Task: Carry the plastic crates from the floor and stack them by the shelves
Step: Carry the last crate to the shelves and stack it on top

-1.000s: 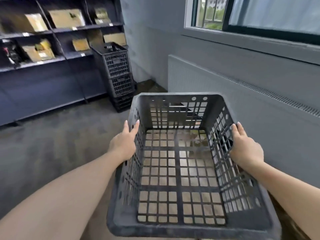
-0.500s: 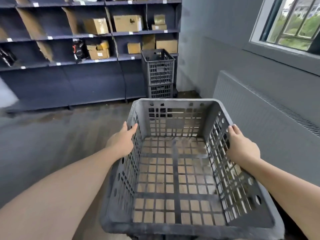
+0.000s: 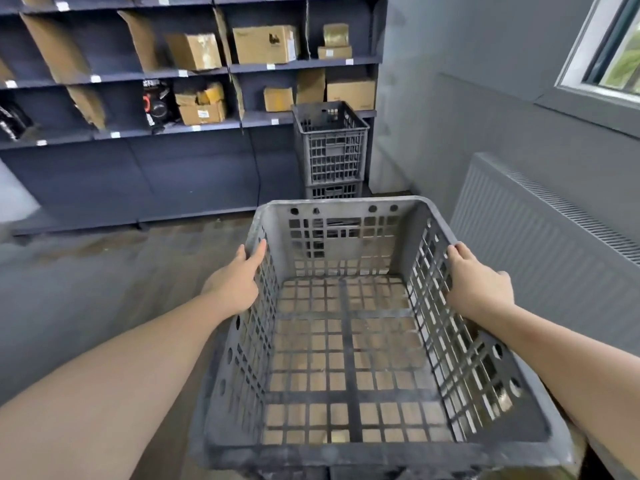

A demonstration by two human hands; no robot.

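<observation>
So the person's got 1 grey plastic crate (image 3: 346,341) held up off the floor (image 3: 104,289), right in front of them, open side up and nothing in it. You can see the brownish floor through the grid bottom.

The left hand (image 3: 239,282) is on the crate's left wall, thumb lying along the top rim, and the rest of the fingers go down the outside where you can't see them. The right hand (image 3: 478,282) mirrors that on the right wall: thumb on the rim, fingers wrapped over the outer side. Both hands grip the crate near its far end, both bare forearms running back along the sides.

Past the crate's far wall there's a stack (image 3: 330,150) of matching grey crates standing on the floor. At least 2 in it, the lower one partly hidden behind the held crate's rim. The stack is right up against the dark blue shelves (image 3: 194,133), at their right end near the room corner.

The shelves sit behind and left of the held crate, loaded with cardboard boxes (image 3: 265,43) and some black gear that's too blurry to make out. Right of the crate there's a grey radiator (image 3: 554,244) on the wall, and a window (image 3: 609,53) above that.
</observation>
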